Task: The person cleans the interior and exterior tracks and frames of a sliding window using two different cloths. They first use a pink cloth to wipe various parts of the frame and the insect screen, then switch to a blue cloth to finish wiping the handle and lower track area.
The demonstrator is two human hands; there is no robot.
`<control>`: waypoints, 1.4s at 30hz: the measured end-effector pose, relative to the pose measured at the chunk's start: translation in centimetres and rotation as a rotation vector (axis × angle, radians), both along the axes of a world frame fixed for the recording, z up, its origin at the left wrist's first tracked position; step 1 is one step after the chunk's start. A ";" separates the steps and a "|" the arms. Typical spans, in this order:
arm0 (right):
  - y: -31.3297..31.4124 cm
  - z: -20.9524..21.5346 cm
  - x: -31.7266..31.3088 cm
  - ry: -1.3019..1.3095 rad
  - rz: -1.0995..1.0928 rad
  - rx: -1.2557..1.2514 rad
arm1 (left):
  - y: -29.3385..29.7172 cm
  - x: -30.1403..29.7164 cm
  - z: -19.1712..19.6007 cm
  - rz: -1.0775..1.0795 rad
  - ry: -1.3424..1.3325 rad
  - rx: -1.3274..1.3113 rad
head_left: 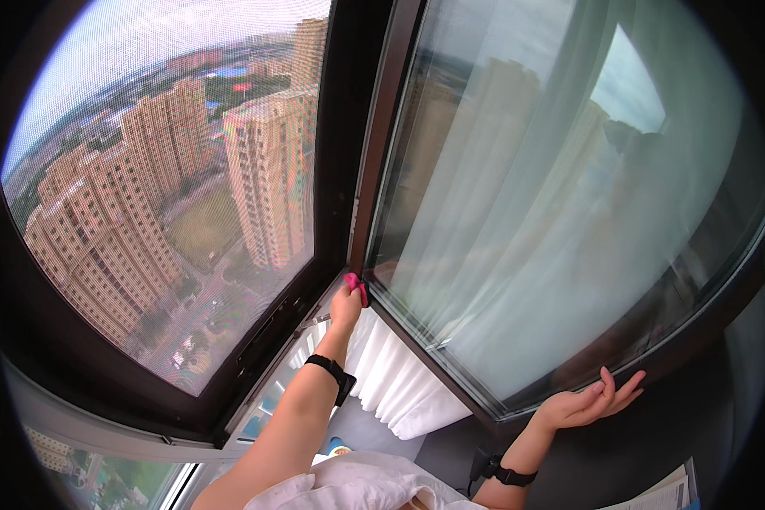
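My left hand (345,308) is closed on a pink cloth (354,285) and reaches into the hinge-side corner between the window frame (336,153) and the opened window sash (438,357). The cloth lies against the lower end of the sash's brown edge. At the right, my right hand (580,405) is open, its fingers stretched out along the dark lower rail of the sash. Its palm faces up and nothing is in it; whether it bears the sash's weight I cannot tell. Black bands circle both wrists.
An insect screen (170,204) fills the opening at the left, with tall buildings beyond. White curtains (391,374) hang below the sash and also show through its glass. A dark surface (646,442) lies under my right hand, with an open book or papers (667,493) at its near edge.
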State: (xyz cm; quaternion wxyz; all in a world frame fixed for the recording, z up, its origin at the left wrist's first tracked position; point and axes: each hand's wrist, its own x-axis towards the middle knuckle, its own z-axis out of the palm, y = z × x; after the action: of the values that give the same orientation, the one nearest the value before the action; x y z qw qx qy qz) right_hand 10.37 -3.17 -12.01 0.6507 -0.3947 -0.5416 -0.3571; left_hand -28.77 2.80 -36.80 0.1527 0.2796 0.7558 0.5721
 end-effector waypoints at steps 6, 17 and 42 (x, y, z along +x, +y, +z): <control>-0.5 0.4 0.5 0.021 -0.017 0.002 | -1.8 -0.2 4.2 -0.129 -0.214 0.433; -1.9 -0.2 1.0 0.171 0.246 -0.065 | -3.8 9.8 5.0 -0.276 0.352 -0.001; -10.2 -9.3 8.2 0.896 0.461 -0.484 | -9.8 34.2 9.7 -1.512 -0.091 0.320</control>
State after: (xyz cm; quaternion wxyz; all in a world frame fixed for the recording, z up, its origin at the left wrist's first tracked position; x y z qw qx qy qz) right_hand 18.57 -13.33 -21.28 0.7694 -0.5173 -0.3509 0.1317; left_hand 5.45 -7.03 -27.06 0.4905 0.7145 0.2603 0.4256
